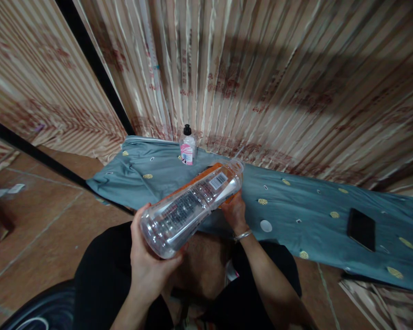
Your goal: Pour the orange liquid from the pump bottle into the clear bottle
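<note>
A large clear plastic bottle (192, 205) with an orange label and a barcode lies tilted in front of me, its base toward me and its neck pointing away. My left hand (147, 261) grips the base from below. Under the bottle's upper half, my right hand (234, 211), with a metal bangle on the wrist, holds it near the neck. The bottle looks empty. My black-clad knees are below it.
A teal cloth with yellow spots (296, 206) covers the floor ahead. On it stand a small bottle with a black cap and pink label (187, 147), a white cap (265, 225) and a black phone (361, 228). Striped curtains (261, 68) hang behind; tiled floor left.
</note>
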Available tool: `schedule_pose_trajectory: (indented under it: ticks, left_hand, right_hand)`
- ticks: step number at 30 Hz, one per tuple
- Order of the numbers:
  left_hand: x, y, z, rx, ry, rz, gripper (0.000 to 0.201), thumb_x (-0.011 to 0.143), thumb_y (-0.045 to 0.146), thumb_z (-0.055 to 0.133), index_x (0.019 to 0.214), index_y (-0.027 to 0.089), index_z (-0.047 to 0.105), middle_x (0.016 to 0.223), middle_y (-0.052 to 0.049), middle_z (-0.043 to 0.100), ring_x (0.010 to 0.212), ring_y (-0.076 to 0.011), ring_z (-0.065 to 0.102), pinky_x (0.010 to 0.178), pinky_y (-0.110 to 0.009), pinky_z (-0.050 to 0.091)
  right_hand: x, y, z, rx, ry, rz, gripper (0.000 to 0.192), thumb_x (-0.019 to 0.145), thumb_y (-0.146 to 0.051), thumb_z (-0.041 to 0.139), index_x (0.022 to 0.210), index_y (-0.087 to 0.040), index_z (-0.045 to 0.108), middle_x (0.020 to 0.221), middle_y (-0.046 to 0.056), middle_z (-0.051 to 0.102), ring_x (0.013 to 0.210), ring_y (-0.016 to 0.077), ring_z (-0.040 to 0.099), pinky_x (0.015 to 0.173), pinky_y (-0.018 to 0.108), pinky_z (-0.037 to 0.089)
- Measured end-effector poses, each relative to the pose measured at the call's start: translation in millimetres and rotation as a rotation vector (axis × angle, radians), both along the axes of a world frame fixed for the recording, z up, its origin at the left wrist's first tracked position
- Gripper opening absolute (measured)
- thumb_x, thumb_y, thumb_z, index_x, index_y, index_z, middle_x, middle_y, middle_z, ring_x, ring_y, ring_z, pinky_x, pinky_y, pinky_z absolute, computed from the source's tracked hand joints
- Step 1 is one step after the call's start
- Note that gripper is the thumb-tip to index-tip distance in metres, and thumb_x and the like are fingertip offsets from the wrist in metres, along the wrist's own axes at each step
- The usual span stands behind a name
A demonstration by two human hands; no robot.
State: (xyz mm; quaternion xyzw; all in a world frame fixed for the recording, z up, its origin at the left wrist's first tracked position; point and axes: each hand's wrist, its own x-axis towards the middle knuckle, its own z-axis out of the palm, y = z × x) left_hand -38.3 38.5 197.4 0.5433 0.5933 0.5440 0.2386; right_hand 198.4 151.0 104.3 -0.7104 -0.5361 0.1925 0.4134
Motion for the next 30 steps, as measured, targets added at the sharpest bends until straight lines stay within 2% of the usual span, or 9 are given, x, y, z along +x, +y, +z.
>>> schedule_pose_trajectory:
  ticks: [7,13,17,23,30]
  left_hand:
    - [-3,0,-1.5,0.018,0.056,-0.024,0.1,0.062,0.03,0.095,0.15,0.023,0.048,0.133,-0.01,0.068,0.114,-0.03,0.074,0.095,-0.039,0.063]
    - [6,-2,5.2,-0.004,-0.003,0.018,0.099,0.057,0.031,0.094,0.147,0.022,0.051,0.133,-0.01,0.067,0.113,-0.0305,0.073,0.095,-0.04,0.062]
    - [14,-3,10.7,-0.024,-0.084,0.095,0.093,0.061,0.033,0.09,0.146,0.023,0.053,0.134,-0.01,0.066,0.116,-0.0297,0.072,0.099,-0.04,0.06]
    - [1,-1,3.1,-0.033,-0.029,0.013,0.102,0.054,0.028,0.095,0.146,0.024,0.051,0.134,-0.01,0.067,0.115,-0.0314,0.073,0.096,-0.041,0.062]
    - [4,-1,3.9,-0.014,-0.068,0.047,0.101,0.055,0.032,0.097,0.146,0.023,0.053,0.135,-0.011,0.066,0.116,-0.0323,0.073,0.096,-0.041,0.063]
  right_hand:
    - [0,0,0.5,-0.004,-0.007,-0.003,0.082,0.08,-0.038,0.078,0.15,-0.011,0.045,0.127,0.023,0.076,0.117,0.0355,0.076,0.101,0.052,0.063]
    - [-1,0,-1.8,0.016,-0.036,-0.011,0.079,0.081,-0.042,0.078,0.148,-0.013,0.047,0.128,0.023,0.076,0.12,0.0372,0.074,0.1,0.054,0.063]
    - [0,0,-2.6,0.03,-0.025,0.001,0.082,0.081,-0.042,0.076,0.15,-0.01,0.046,0.125,0.023,0.077,0.118,0.0373,0.075,0.1,0.054,0.063]
    - [0,1,-5.8,0.037,-0.018,-0.012,0.084,0.081,-0.045,0.077,0.151,-0.01,0.045,0.127,0.025,0.076,0.116,0.0377,0.076,0.099,0.055,0.063]
    - [0,0,-4.1,0.026,-0.016,-0.006,0.081,0.082,-0.044,0.076,0.15,-0.012,0.045,0.13,0.023,0.076,0.119,0.0354,0.075,0.101,0.052,0.063]
